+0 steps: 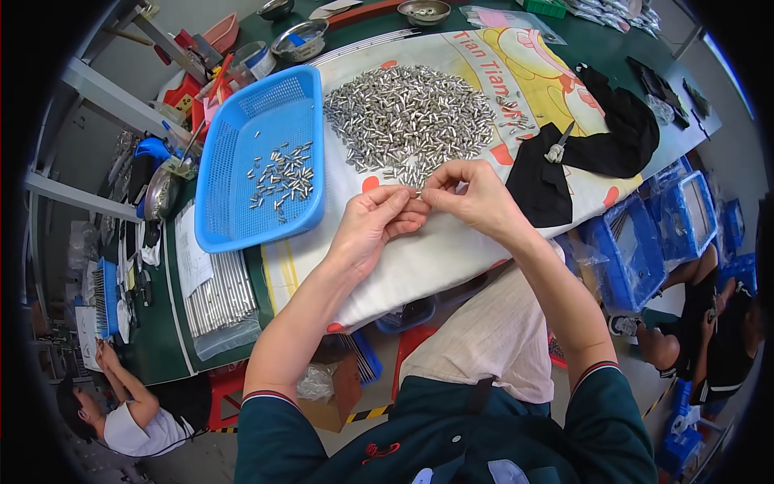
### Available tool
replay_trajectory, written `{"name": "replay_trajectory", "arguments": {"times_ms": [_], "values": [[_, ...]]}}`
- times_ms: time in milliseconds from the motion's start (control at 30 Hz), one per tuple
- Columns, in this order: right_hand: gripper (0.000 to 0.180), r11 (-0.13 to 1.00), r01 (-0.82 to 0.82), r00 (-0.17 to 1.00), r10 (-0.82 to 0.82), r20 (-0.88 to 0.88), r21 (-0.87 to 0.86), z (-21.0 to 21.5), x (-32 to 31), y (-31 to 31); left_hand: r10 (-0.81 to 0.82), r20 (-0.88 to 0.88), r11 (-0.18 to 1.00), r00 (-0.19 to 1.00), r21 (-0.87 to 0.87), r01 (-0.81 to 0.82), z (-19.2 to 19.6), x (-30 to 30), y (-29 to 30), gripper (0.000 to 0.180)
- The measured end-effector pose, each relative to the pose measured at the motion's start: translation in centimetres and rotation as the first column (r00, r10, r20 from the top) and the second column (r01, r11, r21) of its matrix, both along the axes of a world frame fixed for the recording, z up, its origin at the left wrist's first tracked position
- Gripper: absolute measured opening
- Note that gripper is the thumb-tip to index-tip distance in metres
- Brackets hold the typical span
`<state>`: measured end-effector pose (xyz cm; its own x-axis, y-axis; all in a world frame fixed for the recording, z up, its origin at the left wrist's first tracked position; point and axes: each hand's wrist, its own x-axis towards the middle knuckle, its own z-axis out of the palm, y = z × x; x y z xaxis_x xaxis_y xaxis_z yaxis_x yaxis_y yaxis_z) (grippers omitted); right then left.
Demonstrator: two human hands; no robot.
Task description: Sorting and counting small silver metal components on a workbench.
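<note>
Pins everywhere, basically. A big loose heap of small shiny metal pins (409,121) sits on a printed cloth (451,242) spread over the green counter (157,347), way too many to count. Just left of the heap is one blue plastic basket (262,157) with a mesh-hole floor, holding a much smaller scatter of the same pins, maybe a few dozen.

Both hands are up over the cloth right at the near edge of the heap. The left hand (372,226) and right hand (472,194) meet fingertip to fingertip, fingers pinched together on what looks like one tiny pin between them, but it's so small I can't really make it out. Nothing blocks the hands from the heap or the basket; it's all within easy reach.

Other stuff around: a crumpled black cloth (597,137) to the right with a small metal tool (558,149) lying on it, three round metal bowls (300,39) along the far edge of the counter, and a clear bag of long silvery rods (222,298) on the near left. Blue plastic crates (685,214) stand off the counter's right end. Two other people are low in the corners, one at bottom left (121,419) and one at the right (709,339).
</note>
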<state>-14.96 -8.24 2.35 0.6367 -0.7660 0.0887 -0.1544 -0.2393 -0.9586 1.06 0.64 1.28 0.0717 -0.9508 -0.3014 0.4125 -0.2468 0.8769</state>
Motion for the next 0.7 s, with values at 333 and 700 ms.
{"name": "replay_trajectory", "arguments": {"times_ms": [333,700], "values": [[0.018,0.495,0.322,0.711,-0.689,-0.139,-0.807,0.1,-3.7,-5.4,-0.029,-0.281,0.996,0.959,0.072,0.051,0.2,0.5,-0.7,0.029],[0.013,0.685,0.231,0.91,-0.404,-0.097,-0.691,-0.9,-0.9,-1.9,0.004,-0.363,0.992,0.932,0.121,0.043,0.1,0.7,-0.6,0.032]]}}
